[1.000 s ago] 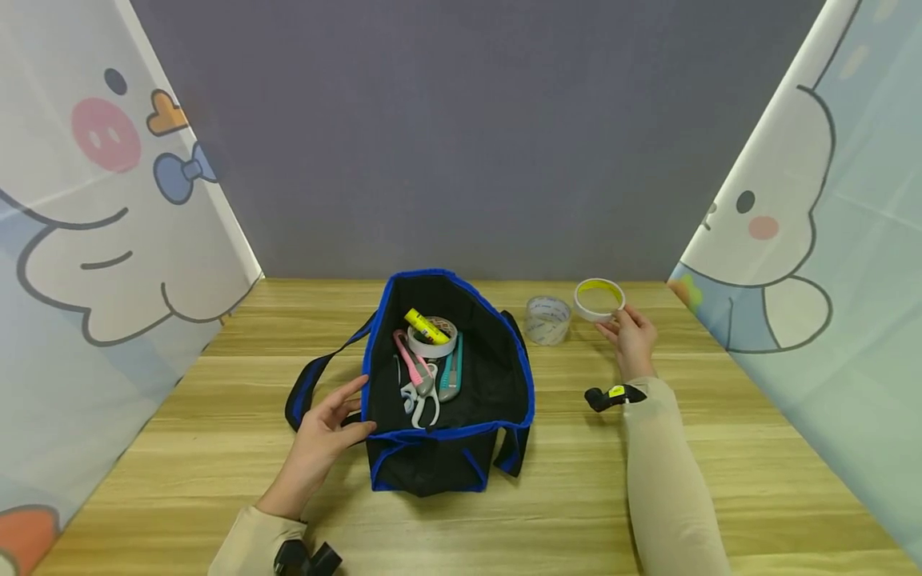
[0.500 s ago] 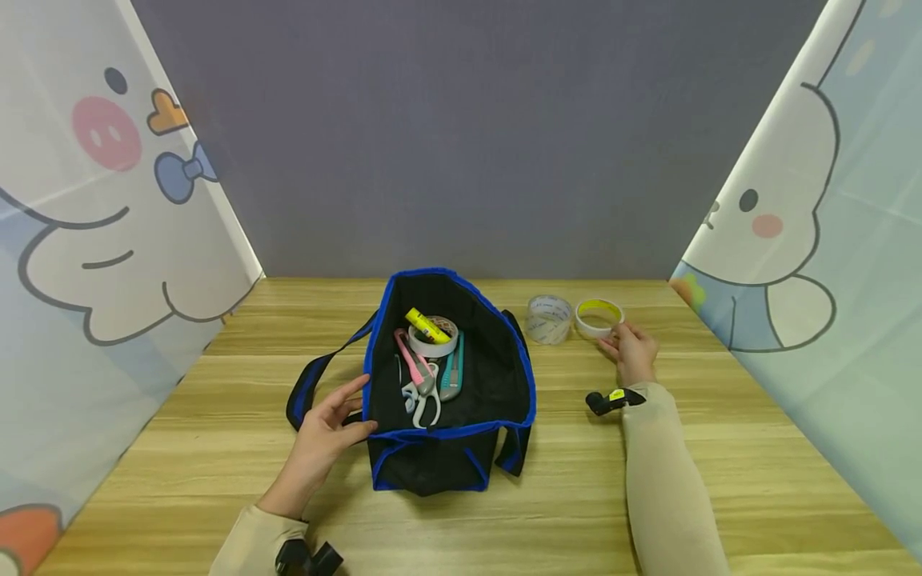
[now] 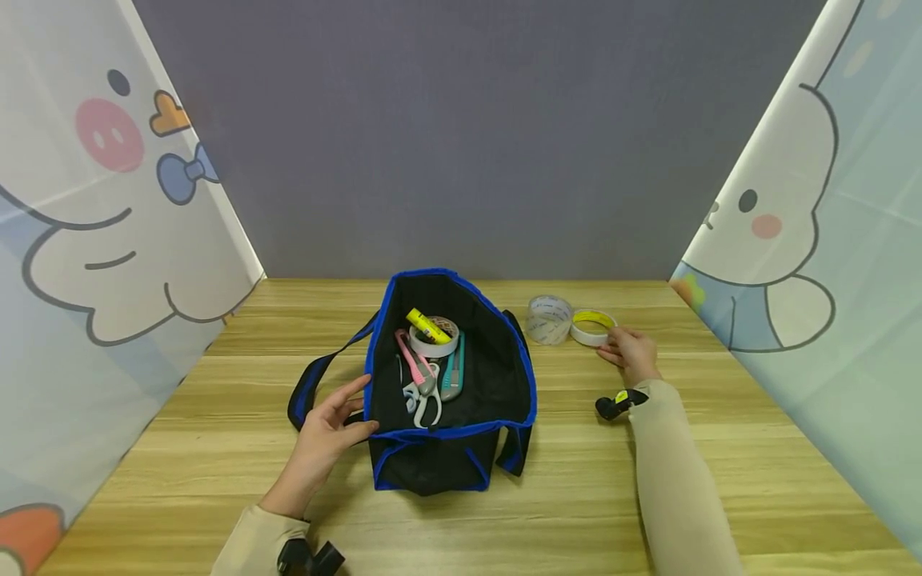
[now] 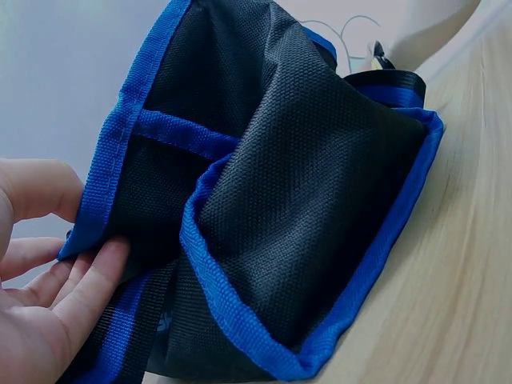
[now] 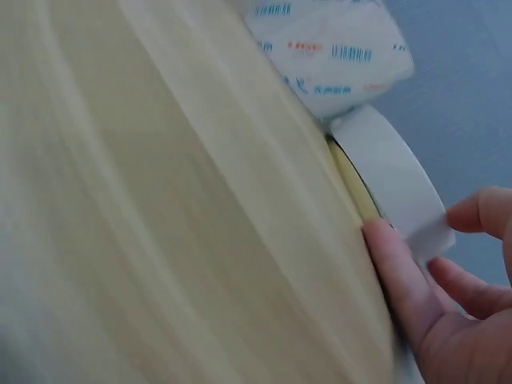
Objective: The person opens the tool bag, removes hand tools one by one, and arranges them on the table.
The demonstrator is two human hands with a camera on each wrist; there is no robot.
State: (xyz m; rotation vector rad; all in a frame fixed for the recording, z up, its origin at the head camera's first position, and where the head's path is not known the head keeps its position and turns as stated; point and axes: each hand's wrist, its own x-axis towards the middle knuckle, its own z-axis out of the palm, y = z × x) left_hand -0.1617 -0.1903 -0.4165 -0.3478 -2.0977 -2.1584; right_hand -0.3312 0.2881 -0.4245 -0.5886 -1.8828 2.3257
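White tape (image 5: pixel 392 172), probably light, stiff
Right hand (image 3: pixel 631 352) pinches its side, likely the best hold; left hand (image 3: pixel 324 436) pinches the bag's (image 3: pixel 497 372) rim.

The beige-sleeved right arm (image 3: pixel 680 480) reaches out well forward, the longer reach of the two, and at the end of it the right hand (image 3: pixel 632 354) has thumb and fingertips opposed in a pinch! Over to the left forearm (image 3: pixel 262 536), angled up and inward from the lower edge of the head view; the left hand (image 3: pixel 320 438) sits nearer the body, thumb (image 3: pixel 360 432) and index finger (image 3: pixel 350 389) spread apart, gripping.
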